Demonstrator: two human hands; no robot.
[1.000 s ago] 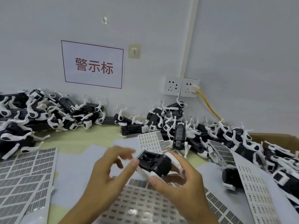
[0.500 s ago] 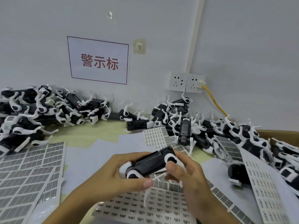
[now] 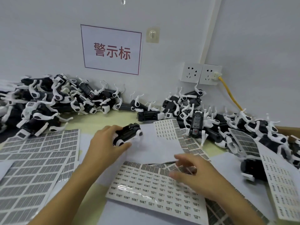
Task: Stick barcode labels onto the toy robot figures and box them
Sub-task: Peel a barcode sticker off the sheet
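Observation:
My left hand (image 3: 106, 142) grips a black-and-white toy robot figure (image 3: 128, 134) above the white paper in the middle of the table. My right hand (image 3: 193, 172) hovers with spread, relaxed fingers over a barcode label sheet (image 3: 146, 187) in front of me, holding nothing. More label sheets (image 3: 32, 161) lie at the left and another label sheet (image 3: 282, 184) at the right. Piles of robot figures lie along the wall, one robot pile (image 3: 53, 101) at the left and a second robot pile (image 3: 227, 125) at the right.
A cardboard box edge (image 3: 287, 129) shows at the far right behind the robots. A wall socket (image 3: 201, 73) with a yellow cable (image 3: 230, 95) hangs above the right pile. A sign with red characters (image 3: 112, 49) is on the wall.
My right hand has let go of the robot figure and dropped to the label sheet. My left hand has carried the figure up and to the left. The camera has shifted left.

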